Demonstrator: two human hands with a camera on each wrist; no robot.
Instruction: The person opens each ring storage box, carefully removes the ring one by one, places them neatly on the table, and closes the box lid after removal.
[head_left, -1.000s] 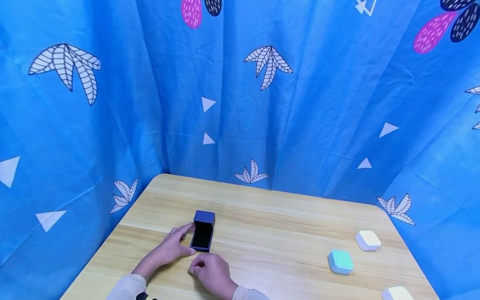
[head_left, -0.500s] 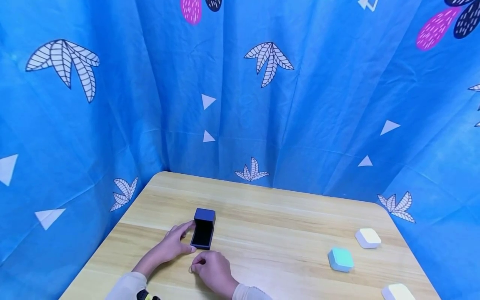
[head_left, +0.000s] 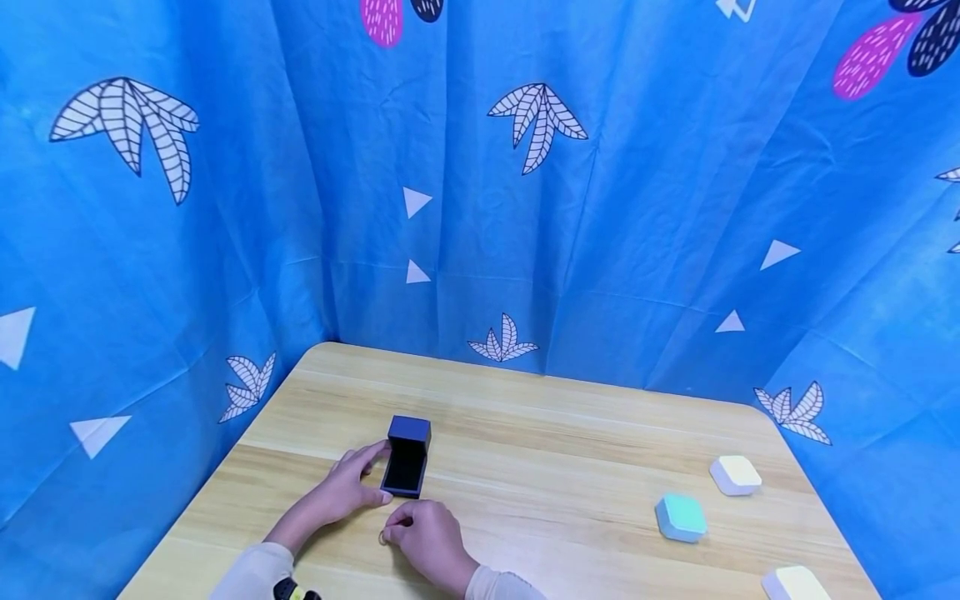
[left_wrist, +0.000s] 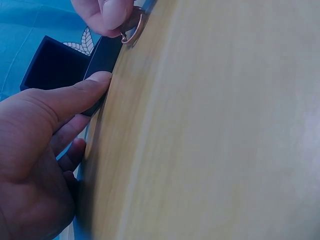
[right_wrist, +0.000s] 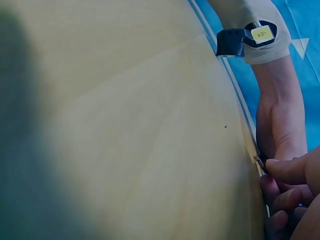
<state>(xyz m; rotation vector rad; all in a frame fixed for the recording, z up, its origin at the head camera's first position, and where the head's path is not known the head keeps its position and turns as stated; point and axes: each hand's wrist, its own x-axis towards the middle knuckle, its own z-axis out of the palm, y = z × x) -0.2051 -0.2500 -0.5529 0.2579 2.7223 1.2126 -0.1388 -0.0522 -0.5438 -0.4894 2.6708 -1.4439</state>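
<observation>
A dark blue ring box (head_left: 409,430) stands on the table with its lid raised and its black inside showing. My left hand (head_left: 341,496) holds it from the left, the thumb at the near corner and the index finger at the side by the lid. In the left wrist view that thumb lies against the edge of the box (left_wrist: 102,55). Just in front of the box, my right hand (head_left: 431,542) pinches a thin copper-coloured ring (left_wrist: 134,37) between thumb and fingertips, low over the wood. The right wrist view shows the ring only as a small sliver.
On the right of the wooden table (head_left: 540,467) are a turquoise rounded block (head_left: 681,517) and two white ones, one behind (head_left: 736,475) and one by the near edge (head_left: 795,584). A blue patterned curtain (head_left: 480,208) hangs round the table.
The right hand and ring have shifted very slightly, and the ring shows a little more clearly below the fingertips. The left hand and box look unchanged; the head view has tilted slightly.
</observation>
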